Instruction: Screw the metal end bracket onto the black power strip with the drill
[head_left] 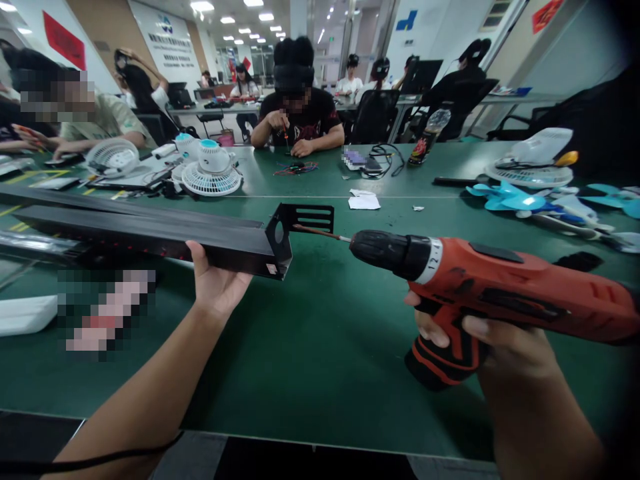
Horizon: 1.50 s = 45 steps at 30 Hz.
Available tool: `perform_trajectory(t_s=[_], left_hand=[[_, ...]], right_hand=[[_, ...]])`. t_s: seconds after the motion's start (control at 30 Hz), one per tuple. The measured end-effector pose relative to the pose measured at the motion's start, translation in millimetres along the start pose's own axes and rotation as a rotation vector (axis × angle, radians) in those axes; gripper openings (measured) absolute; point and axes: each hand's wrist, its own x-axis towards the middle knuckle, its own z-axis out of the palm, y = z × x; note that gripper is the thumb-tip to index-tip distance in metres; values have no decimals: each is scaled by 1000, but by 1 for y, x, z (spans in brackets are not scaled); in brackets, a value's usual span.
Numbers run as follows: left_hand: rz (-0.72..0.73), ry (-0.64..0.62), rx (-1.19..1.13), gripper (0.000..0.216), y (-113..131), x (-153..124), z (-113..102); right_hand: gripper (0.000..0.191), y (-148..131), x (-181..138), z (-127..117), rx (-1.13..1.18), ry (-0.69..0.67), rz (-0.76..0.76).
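My left hand (216, 283) grips from below a long black metal rack bar (150, 235) with a slotted mounting bracket (299, 223) at its right end, holding it above the green table (310, 347). In my right hand (493, 337) is a red and black cordless drill (500, 283), fingers wrapped round its handle. The drill's long bit (320, 233) points left and its tip meets the bracket end of the bar.
White small fans (210, 170) and fan parts lie at the back left, blue fan blades (520, 200) and a fan guard at the right. Scraps of white paper (364, 200), cables and a bottle (429, 137) lie mid-table. Other people sit across and to the left.
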Motion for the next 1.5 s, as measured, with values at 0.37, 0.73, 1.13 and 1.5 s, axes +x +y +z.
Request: perform_trajectory(t_s=[0.37,0.73,1.13,1.5], left_hand=[[-57,-23,23,84,1,0,-2],[-48,-7,0,83,2,-3,2],[-56,4,-16,80,1,-6,3],[-34,18,36,77,1,-8,6]], right_hand=[[34,4,6,23,63,60,-55],[35,3,6,23,60,45,-19],[36,4,6,23,34,-17,-40],[38,4,5,24,50,-9,3]])
